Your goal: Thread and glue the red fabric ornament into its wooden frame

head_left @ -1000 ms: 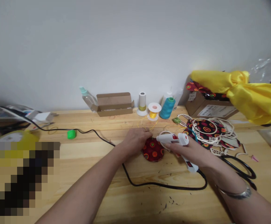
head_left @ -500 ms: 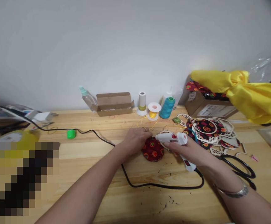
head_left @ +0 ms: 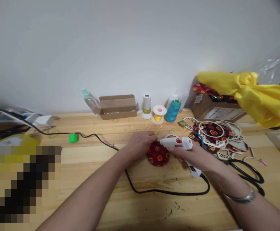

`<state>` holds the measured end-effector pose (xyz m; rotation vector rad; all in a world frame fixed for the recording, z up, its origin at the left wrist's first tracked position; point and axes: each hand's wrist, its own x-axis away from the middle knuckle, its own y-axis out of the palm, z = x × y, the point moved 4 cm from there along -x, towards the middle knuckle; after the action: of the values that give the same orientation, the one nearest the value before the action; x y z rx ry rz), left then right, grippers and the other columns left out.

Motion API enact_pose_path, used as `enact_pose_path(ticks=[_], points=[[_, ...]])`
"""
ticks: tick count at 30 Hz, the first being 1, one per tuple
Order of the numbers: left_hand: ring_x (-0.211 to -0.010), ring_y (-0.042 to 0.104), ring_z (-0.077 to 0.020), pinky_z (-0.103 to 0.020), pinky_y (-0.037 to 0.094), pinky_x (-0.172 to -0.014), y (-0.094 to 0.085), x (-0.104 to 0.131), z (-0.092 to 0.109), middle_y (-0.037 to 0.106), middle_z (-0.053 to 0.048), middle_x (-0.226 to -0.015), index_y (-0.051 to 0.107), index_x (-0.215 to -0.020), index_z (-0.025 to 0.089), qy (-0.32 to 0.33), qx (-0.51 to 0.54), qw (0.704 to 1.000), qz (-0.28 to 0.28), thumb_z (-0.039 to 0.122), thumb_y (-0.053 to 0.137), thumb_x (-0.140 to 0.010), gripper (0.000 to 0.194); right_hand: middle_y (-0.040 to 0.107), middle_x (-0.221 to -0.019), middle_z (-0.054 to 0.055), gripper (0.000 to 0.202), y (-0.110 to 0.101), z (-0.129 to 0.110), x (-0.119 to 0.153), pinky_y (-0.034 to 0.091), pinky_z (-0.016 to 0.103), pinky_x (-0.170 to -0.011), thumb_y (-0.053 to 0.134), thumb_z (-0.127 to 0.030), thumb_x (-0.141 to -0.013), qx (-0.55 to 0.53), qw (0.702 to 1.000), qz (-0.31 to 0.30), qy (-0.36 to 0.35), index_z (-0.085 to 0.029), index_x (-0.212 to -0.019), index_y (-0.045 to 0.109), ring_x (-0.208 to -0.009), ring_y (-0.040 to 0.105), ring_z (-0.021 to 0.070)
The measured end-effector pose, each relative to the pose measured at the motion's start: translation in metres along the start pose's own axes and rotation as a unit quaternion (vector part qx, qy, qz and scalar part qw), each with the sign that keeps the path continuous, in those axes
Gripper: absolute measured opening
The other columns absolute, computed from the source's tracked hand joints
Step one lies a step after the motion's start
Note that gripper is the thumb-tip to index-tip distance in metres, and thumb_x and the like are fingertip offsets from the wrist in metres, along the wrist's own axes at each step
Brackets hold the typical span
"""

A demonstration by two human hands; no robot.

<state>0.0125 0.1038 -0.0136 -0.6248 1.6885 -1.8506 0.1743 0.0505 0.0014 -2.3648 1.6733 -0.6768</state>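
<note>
A round dark-red patterned fabric piece (head_left: 158,155) lies on the wooden table. My left hand (head_left: 142,144) is closed at its upper left edge, fingers pinched on the piece. Wrapped round the handle of a white glue gun (head_left: 176,143) is my right hand (head_left: 184,153). The gun's nozzle points left, at the top edge of the fabric piece near my left fingertips. A thin yellow cord (head_left: 146,122) loops from behind my left hand toward a spool of yellow cord (head_left: 158,117).
The gun's black cable (head_left: 154,191) curves across the table. Behind stand an open cardboard box (head_left: 118,112), a spray bottle (head_left: 90,101) and a teal thread cone (head_left: 173,110). At right are patterned cut-outs (head_left: 212,136), black-handled scissors (head_left: 248,173) and yellow cloth (head_left: 258,99).
The glue gun in my right hand has shifted slightly left, its nozzle closer to my left fingertips. My left hand has hardly moved.
</note>
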Motion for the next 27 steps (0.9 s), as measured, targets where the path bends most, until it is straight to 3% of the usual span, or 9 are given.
enact_pose_path(ticks=[8, 14, 27], points=[[-0.073, 0.056, -0.0172, -0.026, 0.033, -0.054, -0.0016, -0.0002, 0.0007, 0.063, -0.001, -0.082, 0.061, -0.088, 0.021, 0.004, 0.0, 1.0, 0.004, 0.017, 0.042, -0.08, 0.021, 0.04, -0.052, -0.005, 0.022, -0.0025, 0.0038, 0.0003, 0.028, 0.019, -0.04, 0.049, -0.04, -0.079, 0.005, 1.0, -0.003, 0.0, -0.018, -0.076, 0.052, -0.046, 0.038, 0.0083], [-0.071, 0.055, -0.0164, -0.025, 0.033, -0.054, -0.0019, -0.0006, 0.0012, 0.062, -0.001, -0.082, 0.061, -0.087, 0.022, -0.001, 0.003, 1.0, -0.003, 0.017, 0.043, -0.08, 0.02, 0.042, -0.052, -0.004, 0.023, -0.0014, 0.0024, 0.001, 0.03, 0.019, -0.039, 0.051, -0.038, -0.077, -0.004, 1.0, -0.008, 0.001, -0.018, -0.067, 0.049, -0.045, 0.039, 0.0082], [-0.074, 0.055, -0.0169, -0.025, 0.033, -0.055, -0.0013, -0.0007, 0.0006, 0.062, -0.002, -0.083, 0.06, -0.088, 0.022, -0.008, 0.004, 1.0, -0.009, 0.017, 0.042, -0.08, 0.021, 0.042, -0.049, -0.005, 0.024, -0.0049, 0.0023, 0.0009, 0.029, 0.019, -0.037, 0.051, -0.04, -0.077, 0.0, 1.0, 0.013, 0.009, -0.016, -0.075, 0.054, -0.042, 0.041, 0.0079]])
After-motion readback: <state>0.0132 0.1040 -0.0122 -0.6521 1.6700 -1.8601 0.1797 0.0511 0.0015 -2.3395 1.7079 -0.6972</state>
